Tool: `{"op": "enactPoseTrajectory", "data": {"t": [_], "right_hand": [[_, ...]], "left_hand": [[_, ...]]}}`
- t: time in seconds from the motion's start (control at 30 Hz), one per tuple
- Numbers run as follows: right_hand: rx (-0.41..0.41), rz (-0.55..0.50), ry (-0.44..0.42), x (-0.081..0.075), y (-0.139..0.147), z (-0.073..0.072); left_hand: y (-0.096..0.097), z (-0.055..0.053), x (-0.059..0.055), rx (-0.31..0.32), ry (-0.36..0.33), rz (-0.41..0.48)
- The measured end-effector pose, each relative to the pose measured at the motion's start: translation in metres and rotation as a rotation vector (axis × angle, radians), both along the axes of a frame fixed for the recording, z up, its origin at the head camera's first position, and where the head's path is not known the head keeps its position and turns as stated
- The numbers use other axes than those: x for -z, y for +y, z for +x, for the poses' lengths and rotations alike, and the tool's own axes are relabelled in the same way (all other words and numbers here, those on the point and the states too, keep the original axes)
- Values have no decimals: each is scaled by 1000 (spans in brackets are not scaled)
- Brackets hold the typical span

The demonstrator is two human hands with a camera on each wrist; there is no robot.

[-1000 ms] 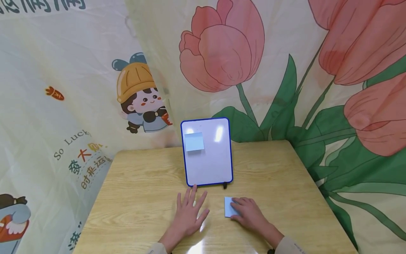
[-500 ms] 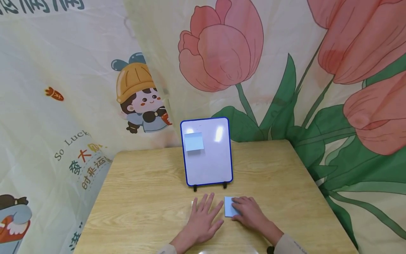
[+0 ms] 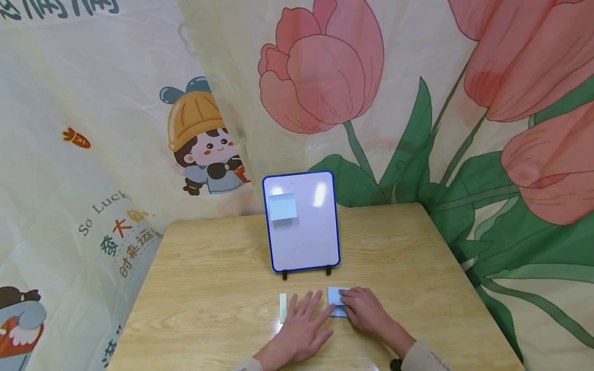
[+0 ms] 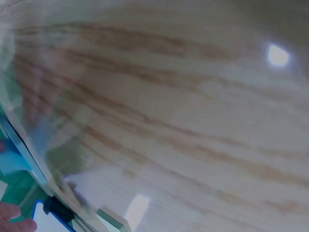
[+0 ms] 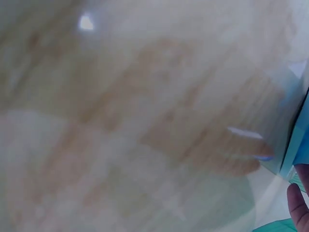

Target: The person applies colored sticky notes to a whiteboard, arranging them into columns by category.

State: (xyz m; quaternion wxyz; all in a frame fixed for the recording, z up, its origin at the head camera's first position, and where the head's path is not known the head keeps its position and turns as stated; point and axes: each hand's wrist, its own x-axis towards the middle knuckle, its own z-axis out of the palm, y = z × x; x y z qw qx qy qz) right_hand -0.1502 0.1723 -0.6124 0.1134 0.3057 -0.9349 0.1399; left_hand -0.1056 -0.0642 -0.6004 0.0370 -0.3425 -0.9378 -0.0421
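Observation:
A light blue sticky note pad lies on the table below the whiteboard. My right hand is over its right side, thumb and fingers curled on it, pinching the top sticky note, whose near edge is lifted off the sheets beneath. My left hand is flat with fingers spread, index fingertip at the pad's lower left corner. In the left wrist view the pad stands at the edge beyond my fingertips. The right wrist view shows the pad with my thumb under it.
A blue-framed whiteboard stands on two black feet at the back, with one light blue sticky note stuck at its upper left. A narrow pale green pad lies left of my left hand. A printed cloth hangs behind the table.
My left hand has moved right, off the pale green pad, to the blue pad's corner. My right hand has stayed there, and the top note's near edge has come up.

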Motion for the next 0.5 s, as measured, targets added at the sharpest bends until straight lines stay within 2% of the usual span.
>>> {"op": "enactPoseTrajectory", "data": {"t": [0.13,0.33,0.5], "right_hand": [[2,-32,35,3,1,-2],[-8,-110,37,4,2,-6],[-17,-115,37,2,4,-9]], "left_hand": [[4,4,0,45,24,-27],[10,6,1,108,60,-21],[14,2,5,126,28,-39]]}}
